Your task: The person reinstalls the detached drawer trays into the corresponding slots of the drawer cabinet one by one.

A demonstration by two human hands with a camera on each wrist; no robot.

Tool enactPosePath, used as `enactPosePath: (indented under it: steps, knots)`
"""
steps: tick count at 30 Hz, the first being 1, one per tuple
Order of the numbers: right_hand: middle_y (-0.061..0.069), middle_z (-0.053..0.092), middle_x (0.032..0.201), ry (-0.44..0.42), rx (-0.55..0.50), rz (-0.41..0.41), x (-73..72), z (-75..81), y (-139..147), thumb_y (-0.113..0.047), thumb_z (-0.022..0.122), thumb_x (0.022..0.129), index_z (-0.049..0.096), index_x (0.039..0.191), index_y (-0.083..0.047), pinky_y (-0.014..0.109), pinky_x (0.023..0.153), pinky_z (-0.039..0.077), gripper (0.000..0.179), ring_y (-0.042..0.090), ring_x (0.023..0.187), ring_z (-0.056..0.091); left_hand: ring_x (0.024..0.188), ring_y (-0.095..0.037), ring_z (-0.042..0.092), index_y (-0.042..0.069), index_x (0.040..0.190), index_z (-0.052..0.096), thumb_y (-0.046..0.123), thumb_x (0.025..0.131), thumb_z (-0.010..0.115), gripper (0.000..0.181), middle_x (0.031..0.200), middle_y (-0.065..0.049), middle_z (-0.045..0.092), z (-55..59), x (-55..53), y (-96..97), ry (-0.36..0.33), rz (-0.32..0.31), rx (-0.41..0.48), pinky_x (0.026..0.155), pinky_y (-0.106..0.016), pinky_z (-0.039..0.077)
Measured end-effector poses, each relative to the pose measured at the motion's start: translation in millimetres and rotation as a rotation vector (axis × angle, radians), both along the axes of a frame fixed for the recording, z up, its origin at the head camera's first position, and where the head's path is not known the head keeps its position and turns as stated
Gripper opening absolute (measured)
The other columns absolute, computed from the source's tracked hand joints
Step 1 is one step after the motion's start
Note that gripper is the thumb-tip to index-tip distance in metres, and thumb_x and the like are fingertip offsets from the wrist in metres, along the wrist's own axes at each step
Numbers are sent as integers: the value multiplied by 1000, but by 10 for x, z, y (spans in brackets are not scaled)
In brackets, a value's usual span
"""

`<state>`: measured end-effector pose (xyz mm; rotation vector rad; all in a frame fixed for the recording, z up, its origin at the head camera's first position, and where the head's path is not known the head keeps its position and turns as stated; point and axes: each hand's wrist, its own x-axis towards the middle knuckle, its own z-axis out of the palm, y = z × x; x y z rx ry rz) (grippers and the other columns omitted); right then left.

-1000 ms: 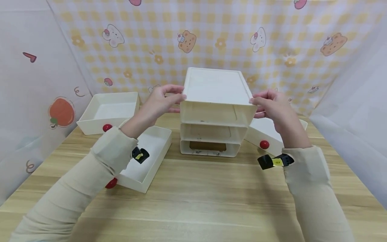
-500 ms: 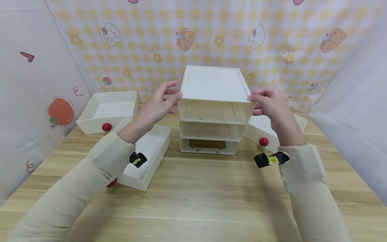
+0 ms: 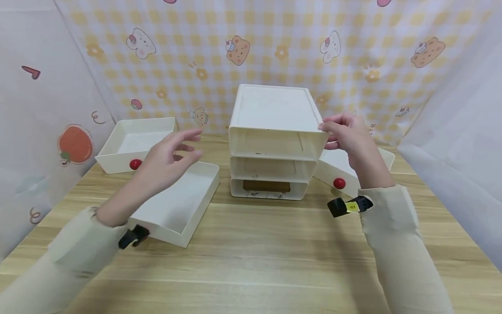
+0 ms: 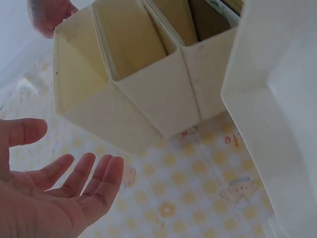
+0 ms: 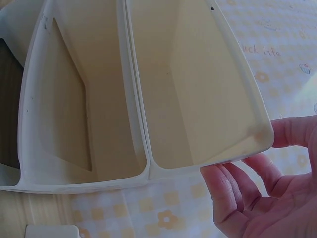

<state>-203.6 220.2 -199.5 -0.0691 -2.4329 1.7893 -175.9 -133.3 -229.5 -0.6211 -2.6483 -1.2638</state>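
Observation:
A white three-tier drawer cabinet shell (image 3: 276, 107) stands upright mid-table, its drawer slots bare and facing me. My right hand (image 3: 351, 137) holds its upper right front corner, thumb at the top edge and fingers against the side, as the right wrist view shows. Off to the cabinet's left, my left hand (image 3: 166, 163) hovers above a white drawer (image 3: 201, 211), fingers loosely bent and holding nothing. In the left wrist view, that hand's fingers (image 4: 101, 186) are apart from the shell.
Another white drawer (image 3: 117, 164) with a red knob (image 3: 135, 164) lies at the back left. A third drawer (image 3: 327, 173) with a red knob (image 3: 339, 183) sits right of the cabinet, partly behind my right forearm. A checked cloth (image 3: 259, 48) hangs behind.
My left hand has let go of the cabinet's left edge and moved left and down toward me. The right hand keeps its hold; the cabinet stays in place.

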Motion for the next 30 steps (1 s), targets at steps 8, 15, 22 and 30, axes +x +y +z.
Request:
enactPosePath:
  steps: [8, 15, 22, 30]
  knots:
    - [-7, 55, 88, 2, 42, -14, 0, -5, -8, -20, 56, 89, 54, 98, -7, 19, 62, 54, 15, 5, 63, 62, 106, -7, 54, 12, 135, 48, 23, 93, 56, 44, 130, -14, 53, -108, 173, -522, 44, 93, -93, 76, 0, 38]
    - [-6, 55, 85, -5, -11, 5, -5, 9, -20, -19, 58, 88, 54, 95, -8, 19, 60, 54, 14, 6, 61, 61, 104, -27, 58, 4, 135, 46, 23, 94, 53, 45, 130, -24, 50, -267, 195, -1028, -21, 190, -206, 76, -27, 55]
    - [-7, 55, 84, -3, 27, -11, 7, 6, -29, -19, 56, 89, 53, 99, -6, 18, 61, 54, 16, 5, 62, 61, 104, -54, 50, -5, 131, 43, 30, 95, 51, 51, 125, -34, 48, -419, 151, -1420, -135, 228, -350, 67, -51, 54]
    - [-7, 55, 86, -5, 15, -8, -2, -3, -2, -20, 58, 88, 54, 99, -7, 18, 61, 54, 17, 5, 62, 62, 92, -54, 57, -17, 120, 47, 16, 92, 55, 44, 109, -40, 55, -589, 84, -1669, -201, 176, -438, 67, -50, 54]
